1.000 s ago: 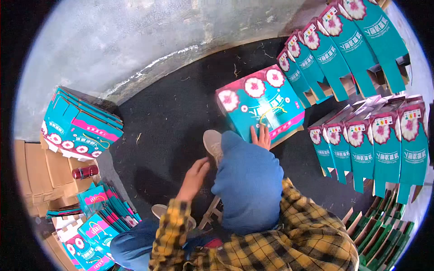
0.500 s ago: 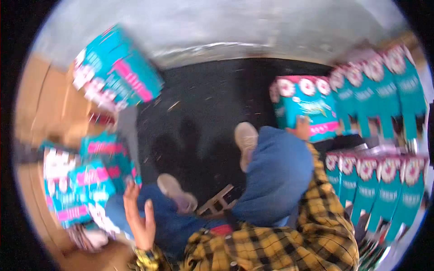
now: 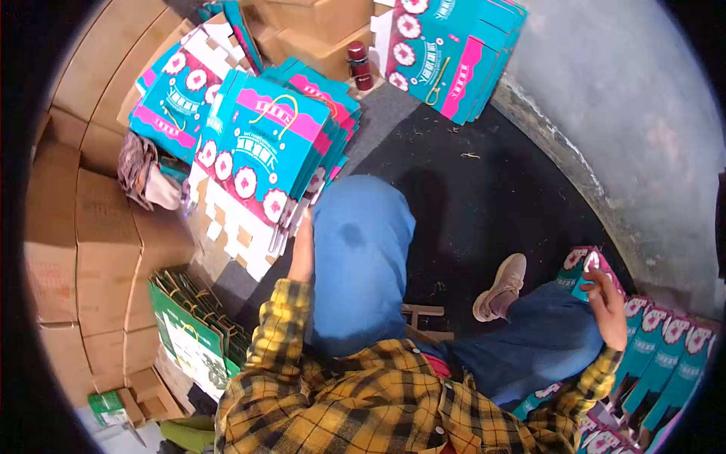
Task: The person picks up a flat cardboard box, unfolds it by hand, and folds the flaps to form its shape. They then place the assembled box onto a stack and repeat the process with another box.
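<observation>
A stack of flat teal paper bags (image 3: 261,155), printed with pink bands and white flowers and topped by a yellow cord handle, leans at the left of my knee. My left hand (image 3: 302,246) is at the stack's near edge, its fingers mostly hidden between the bags and the knee. Over the other knee, my right hand (image 3: 607,309) has its fingers apart and slightly bent, holding nothing. Just beyond those fingertips stands a folded teal bag (image 3: 576,266). A row of folded teal bags (image 3: 654,340) runs along the right side.
Another teal stack (image 3: 454,57) lies by the wall, beside a dark red flask (image 3: 360,65). Cardboard boxes (image 3: 106,227) line the left. Green bags with cord handles (image 3: 193,325) stand below them. A black mat (image 3: 469,181) covers the floor.
The view has swung left, bringing the left-hand stacks nearer the middle. My right hand has come off the teal bag at the right; my left hand has reached the stack's edge.
</observation>
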Available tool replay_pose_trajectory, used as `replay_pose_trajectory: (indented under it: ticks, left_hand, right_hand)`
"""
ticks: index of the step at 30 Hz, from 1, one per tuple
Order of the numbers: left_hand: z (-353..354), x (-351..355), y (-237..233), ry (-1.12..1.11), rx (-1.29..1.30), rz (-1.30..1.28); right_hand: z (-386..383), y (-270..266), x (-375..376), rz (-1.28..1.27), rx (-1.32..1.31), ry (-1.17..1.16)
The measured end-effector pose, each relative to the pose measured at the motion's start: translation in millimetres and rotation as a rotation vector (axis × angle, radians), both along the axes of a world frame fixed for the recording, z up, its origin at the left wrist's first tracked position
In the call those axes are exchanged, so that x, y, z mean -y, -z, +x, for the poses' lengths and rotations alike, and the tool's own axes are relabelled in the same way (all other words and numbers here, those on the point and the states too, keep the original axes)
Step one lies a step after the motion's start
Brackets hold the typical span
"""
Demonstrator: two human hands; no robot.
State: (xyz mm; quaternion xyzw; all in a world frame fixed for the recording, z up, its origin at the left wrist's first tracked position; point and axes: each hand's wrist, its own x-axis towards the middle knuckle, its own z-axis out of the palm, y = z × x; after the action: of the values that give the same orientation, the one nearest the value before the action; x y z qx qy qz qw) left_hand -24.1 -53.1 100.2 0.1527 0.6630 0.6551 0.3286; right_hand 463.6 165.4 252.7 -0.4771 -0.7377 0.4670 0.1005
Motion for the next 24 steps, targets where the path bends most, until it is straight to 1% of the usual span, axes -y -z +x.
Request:
replay_pose_trajectory:
  ticks: [1, 2, 3, 4, 5, 7, 8, 9, 10, 11, 13, 14, 17, 19, 20, 21, 22, 24]
  left_hand:
    - [-12.0, 5.3, 26.0, -0.010, 0.010, 0.005]
    - [-30.0, 11.3, 52.8, -0.068, 0.117, -0.050]
    - [-45.4, 15.0, 75.4, -0.122, 0.226, -0.107]
    - [-55.8, 14.4, 90.9, -0.252, 0.414, 0.063]
    - [-68.0, 14.7, 100.1, -0.316, 0.460, 0.214]
    - [-118.6, 20.3, 163.2, -0.481, 0.773, 0.388]
    - [-130.6, 20.0, 176.6, -0.486, 0.779, 0.394]
    - [-139.5, 18.7, 186.0, -0.539, 0.830, 0.445]
    - [-145.5, 16.9, 192.6, -0.592, 0.883, 0.493]
    - [-150.1, 14.9, 199.9, -0.593, 0.892, 0.494]
    - [-155.1, 10.7, 208.6, -0.730, 0.912, 0.503]
    - [-158.0, 11.2, 212.0, -0.737, 0.928, 0.508]
    - [-157.7, 9.5, 198.4, -0.800, 0.922, 0.569]
    - [-160.0, 16.1, 182.5, -0.813, 0.949, 0.588]
    - [-161.5, 19.4, 173.3, -0.791, 0.915, 0.608]
    - [-163.1, 22.3, 173.8, -0.768, 0.881, 0.625]
    - [-168.3, 29.2, 175.8, -0.696, 0.865, 0.649]
    - [-177.1, 39.8, 170.5, -0.669, 0.818, 0.641]
  right_hand:
    - [-18.2, -4.3, 5.5, 0.093, 0.118, -0.098]
    - [-29.2, -7.3, 8.0, 0.186, 0.235, -0.193]
    - [-29.6, -4.4, 7.5, 0.188, 0.246, -0.197]
    - [-25.3, 2.9, 6.4, 0.202, 0.242, -0.144]
    - [-24.0, 7.2, 6.8, 0.217, 0.238, -0.092]
    - [-30.9, 7.5, 9.0, 0.263, 0.253, -0.079]
    - [-31.4, 8.7, 9.0, 0.251, 0.288, -0.071]
    - [-30.9, 10.9, 8.3, 0.240, 0.323, -0.062]
    - [-30.1, 13.7, 7.2, 0.273, 0.324, -0.079]
    - [-30.8, 14.2, 7.5, 0.276, 0.333, -0.080]
    - [-34.9, 11.6, 8.8, 0.241, 0.356, -0.052]
    - [-35.3, 12.0, 9.3, 0.242, 0.364, -0.055]
    - [-34.5, 14.4, 5.7, 0.256, 0.354, -0.081]
    - [-33.3, 15.6, 4.3, 0.187, 0.326, -0.039]
    - [-34.1, 15.5, 4.3, 0.194, 0.322, -0.042]
    - [-33.6, 14.9, 5.4, 0.181, 0.316, -0.035]
    - [-31.8, 15.4, 7.0, 0.165, 0.309, -0.028]
    - [-26.0, 18.9, 5.0, 0.177, 0.291, -0.022]
